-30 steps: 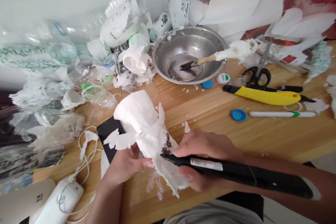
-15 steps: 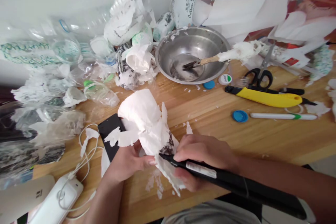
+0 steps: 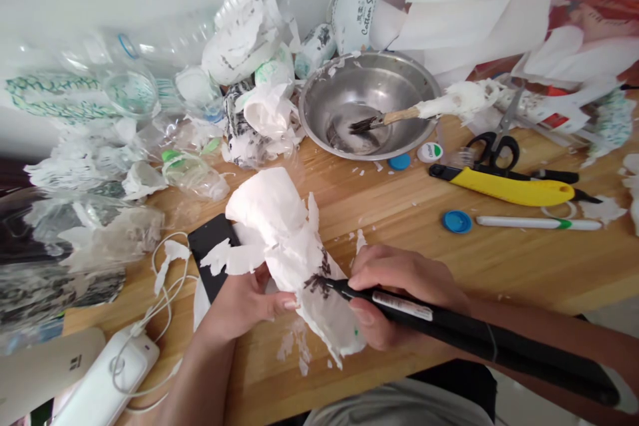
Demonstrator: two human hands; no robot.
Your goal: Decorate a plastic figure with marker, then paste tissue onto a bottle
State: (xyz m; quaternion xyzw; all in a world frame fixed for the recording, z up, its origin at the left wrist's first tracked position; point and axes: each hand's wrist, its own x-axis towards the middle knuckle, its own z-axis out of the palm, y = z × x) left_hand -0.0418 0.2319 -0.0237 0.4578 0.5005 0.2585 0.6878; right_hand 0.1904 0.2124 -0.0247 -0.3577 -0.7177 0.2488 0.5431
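My left hand (image 3: 247, 303) grips a bottle-shaped object wrapped in torn white paper (image 3: 279, 236), holding it from below near the table's front edge. My right hand (image 3: 399, 289) is closed around a long black brush pen (image 3: 449, 329) whose tip touches the paper. Black ink marks (image 3: 318, 277) show on the paper just at the tip. A dark flat slab (image 3: 207, 249) lies under the wrapped object.
On the wooden table (image 3: 399, 226) stand a steel bowl (image 3: 369, 103) with a paintbrush (image 3: 389, 118), scissors (image 3: 492, 143), a yellow utility knife (image 3: 509, 185), a white pen (image 3: 536, 222) and blue caps (image 3: 456, 221). Crumpled plastic bottles (image 3: 130, 86) pile at left. A white device with cable (image 3: 107, 383) lies front left.
The pen tip has slid right along the paper and more black marks now show. My left hand has turned the wrapped object slightly. The view has shifted a little.
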